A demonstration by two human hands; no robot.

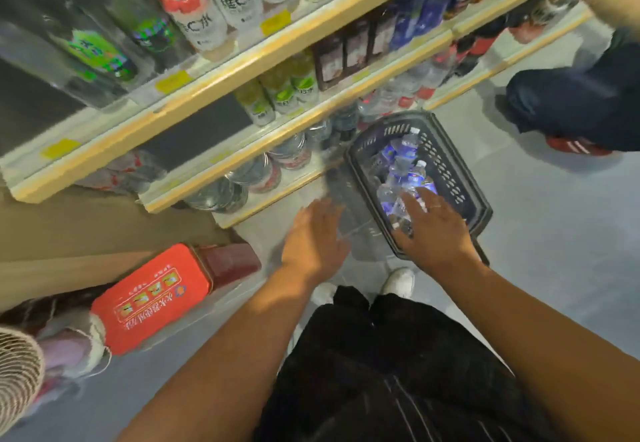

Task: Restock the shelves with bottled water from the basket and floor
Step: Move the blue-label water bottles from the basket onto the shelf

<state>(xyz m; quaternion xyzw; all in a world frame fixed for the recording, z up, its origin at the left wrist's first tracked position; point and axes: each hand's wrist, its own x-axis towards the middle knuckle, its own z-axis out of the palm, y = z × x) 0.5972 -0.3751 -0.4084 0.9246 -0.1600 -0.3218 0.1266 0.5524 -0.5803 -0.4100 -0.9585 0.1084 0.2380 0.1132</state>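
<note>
Our right hand (427, 223) reaches into the basket (450, 168), fingers spread over the water bottles (405, 178), nothing gripped; our left hand (317, 233) hovers flat and empty. Loose bottles may roll away. Bystanders' legs (571, 105) and a red carton (152, 299) crowd the floor beside the shelves (242, 57).

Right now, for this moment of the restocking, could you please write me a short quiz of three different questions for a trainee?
1. True or false: the right hand reaches into the basket.
2. Where does the basket stand: A on a shelf, B on the floor, C on a cart?
3. Fill in: the left hand is open and holds ____.

Key: 1 true; 2 B; 3 nothing.
</note>
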